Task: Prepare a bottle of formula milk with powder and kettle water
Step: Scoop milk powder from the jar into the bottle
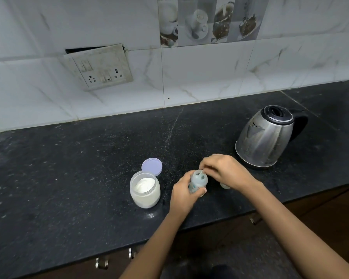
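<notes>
Two hands, left hand (pixel 182 195) gripping the bottle (pixel 197 182), right hand (pixel 224 170) pinching a scoop (pixel 201 174) at its mouth

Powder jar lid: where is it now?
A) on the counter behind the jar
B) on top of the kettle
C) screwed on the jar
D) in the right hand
A: the lid sits on the counter just behind the open jar, whose white powder is showing.
</notes>
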The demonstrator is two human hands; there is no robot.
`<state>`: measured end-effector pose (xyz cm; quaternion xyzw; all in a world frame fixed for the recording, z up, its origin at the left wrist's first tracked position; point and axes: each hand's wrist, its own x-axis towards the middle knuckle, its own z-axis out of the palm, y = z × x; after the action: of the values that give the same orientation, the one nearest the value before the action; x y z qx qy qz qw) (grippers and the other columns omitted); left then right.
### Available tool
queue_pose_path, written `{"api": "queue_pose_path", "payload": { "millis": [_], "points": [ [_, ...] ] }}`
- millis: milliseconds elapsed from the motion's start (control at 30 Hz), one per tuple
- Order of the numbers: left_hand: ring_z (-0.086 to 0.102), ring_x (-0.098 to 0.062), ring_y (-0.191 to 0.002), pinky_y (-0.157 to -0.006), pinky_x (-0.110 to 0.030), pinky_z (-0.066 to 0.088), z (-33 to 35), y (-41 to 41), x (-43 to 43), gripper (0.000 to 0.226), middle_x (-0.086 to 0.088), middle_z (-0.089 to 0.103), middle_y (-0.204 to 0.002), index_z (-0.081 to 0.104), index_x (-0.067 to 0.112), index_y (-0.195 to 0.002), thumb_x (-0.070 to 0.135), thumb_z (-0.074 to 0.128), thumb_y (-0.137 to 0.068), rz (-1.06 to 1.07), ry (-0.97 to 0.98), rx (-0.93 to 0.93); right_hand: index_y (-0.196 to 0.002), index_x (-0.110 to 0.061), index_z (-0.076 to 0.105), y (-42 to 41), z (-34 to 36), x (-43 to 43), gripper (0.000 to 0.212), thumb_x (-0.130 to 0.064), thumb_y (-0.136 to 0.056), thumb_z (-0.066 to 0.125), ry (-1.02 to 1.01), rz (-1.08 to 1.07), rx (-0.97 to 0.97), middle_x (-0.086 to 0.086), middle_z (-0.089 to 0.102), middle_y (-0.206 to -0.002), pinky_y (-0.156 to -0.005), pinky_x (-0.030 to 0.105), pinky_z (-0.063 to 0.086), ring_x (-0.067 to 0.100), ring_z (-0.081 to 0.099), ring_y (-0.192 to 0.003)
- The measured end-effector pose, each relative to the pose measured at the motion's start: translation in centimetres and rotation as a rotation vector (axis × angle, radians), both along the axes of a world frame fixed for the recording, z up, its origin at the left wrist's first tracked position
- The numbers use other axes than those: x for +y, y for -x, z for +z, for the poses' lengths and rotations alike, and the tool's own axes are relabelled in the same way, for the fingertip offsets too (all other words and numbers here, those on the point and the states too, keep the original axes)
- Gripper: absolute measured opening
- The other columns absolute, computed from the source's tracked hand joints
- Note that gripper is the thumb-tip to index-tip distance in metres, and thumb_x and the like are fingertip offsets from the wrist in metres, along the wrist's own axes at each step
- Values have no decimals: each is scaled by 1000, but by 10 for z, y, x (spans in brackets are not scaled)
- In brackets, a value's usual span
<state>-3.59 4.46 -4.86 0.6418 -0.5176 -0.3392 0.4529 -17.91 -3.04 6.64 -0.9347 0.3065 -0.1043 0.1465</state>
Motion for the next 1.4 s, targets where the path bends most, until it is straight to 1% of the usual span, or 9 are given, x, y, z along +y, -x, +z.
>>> {"api": "queue_pose_path", "payload": {
  "millis": [167, 300, 467, 600, 800, 967, 1133, 1267, 1400],
  "points": [
    [60, 0, -103, -92, -35, 51, -1, -1, -1, 51, 20, 65, -109, 56, 43, -115, 35, 75, -68, 7, -13, -9, -88, -21, 65, 5, 4, 5, 8, -13, -85, 64, -52, -158, -98, -9, 64, -81, -70, 31, 50, 8, 59, -73],
    [60, 1, -102, -92, -35, 51, 0, -2, -1, 49, 20, 65, -108, 57, 42, -113, 35, 75, -68, 4, -38, -4, -87, -17, 65, 15, 16, 9, 11, -6, -85, 65, -145, -305, -296, -4, 65, -79, -67, 19, 49, 8, 61, -70],
    [50, -5, -124, -106, -34, 42, -5, -5, 7, 82, 9, 54, -137, 45, 27, -139, 44, 78, -66, 39, -91, -31, -90, 0, 66, 4, 29, 9, 8, 6, -84, 64, -601, -427, -757, 16, 69, -80, -72, 27, 59, 26, 70, -75],
    [48, -7, -126, -107, -30, 40, -10, -12, 24, 83, 3, 52, -140, 43, 18, -141, 42, 80, -70, 109, -109, -8, -80, -2, 66, -42, 21, 3, 11, 9, -82, 63, -709, -284, -690, 14, 68, -73, -68, 28, 59, 23, 69, -69],
    [47, -9, -127, -104, -22, 38, -13, -18, 48, 77, 2, 51, -140, 41, 16, -142, 29, 79, -76, 160, -133, 21, -78, -14, 71, -117, -5, 10, 13, -3, -79, 65, -446, -21, -332, -13, 62, -72, -66, 11, 41, -4, 54, -65],
    [47, -8, -127, -102, -18, 36, -9, -16, 54, 75, 1, 51, -141, 42, 15, -142, 28, 78, -77, 184, -131, 20, -80, -17, 76, -136, -28, 12, 7, -13, -80, 70, -416, 78, -234, -15, 55, -89, -78, 21, 36, -1, 51, -87],
    [47, -8, -127, -102, -20, 37, 1, -7, 46, 77, 1, 51, -140, 42, 16, -142, 29, 79, -75, 188, -100, -5, -101, -19, 74, -111, -20, 5, 15, -19, -87, 69, -408, 1, -430, -7, 58, -104, -78, 9, 40, -2, 55, -90],
    [47, -7, -126, -104, -22, 38, 6, 3, 37, 82, 5, 50, -138, 41, 20, -142, 31, 82, -72, 192, -86, -22, -93, -19, 73, -52, 6, -7, 10, -18, -84, 72, -395, -97, -697, -3, 64, -100, -81, 24, 52, 8, 63, -90],
    [47, -6, -124, -105, -26, 38, 6, 16, 28, 84, 13, 49, -133, 42, 23, -141, 30, 85, -68, 244, -70, -29, -84, -13, 72, 26, 27, -32, 2, -14, -84, 71, -151, -252, -881, 0, 67, -88, -76, 28, 51, 16, 63, -83]
  ]
}}
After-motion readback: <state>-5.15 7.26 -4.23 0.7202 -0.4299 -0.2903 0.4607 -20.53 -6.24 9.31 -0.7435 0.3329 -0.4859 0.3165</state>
